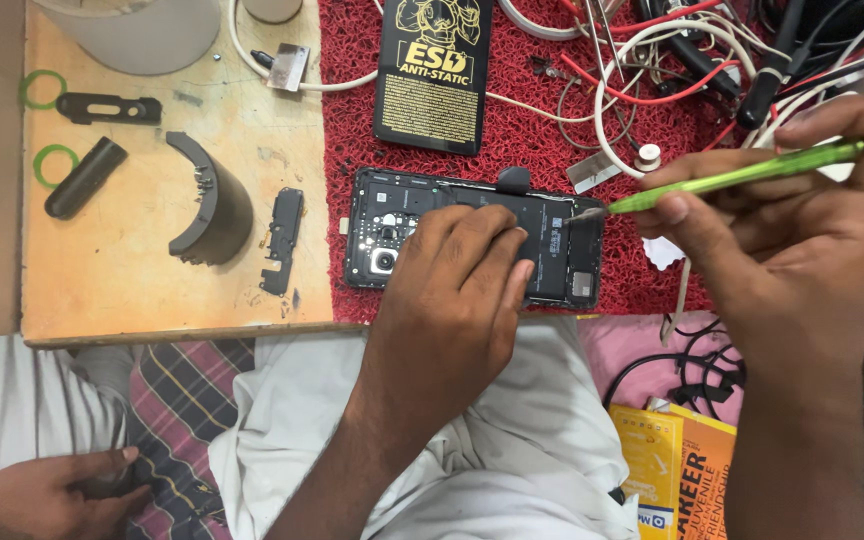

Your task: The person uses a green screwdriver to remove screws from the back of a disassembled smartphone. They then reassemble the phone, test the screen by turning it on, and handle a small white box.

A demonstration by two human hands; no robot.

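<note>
A black anti-static card (432, 75), tangled cables (652, 60), two green rings (42, 88) and yellow booklets (677, 465) lie about.

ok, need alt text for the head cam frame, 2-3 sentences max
A left hand presses down on an opened phone on a red mat, while the right hand holds a green tool with its tip at the phone's right end. Loose black parts lie on a wooden board to the left; tangled cables sit behind.

Opened phone (392, 232) on mat (347, 110), under left hand (457, 300); curved part (214, 205) left; cables (672, 60) behind right.
</note>
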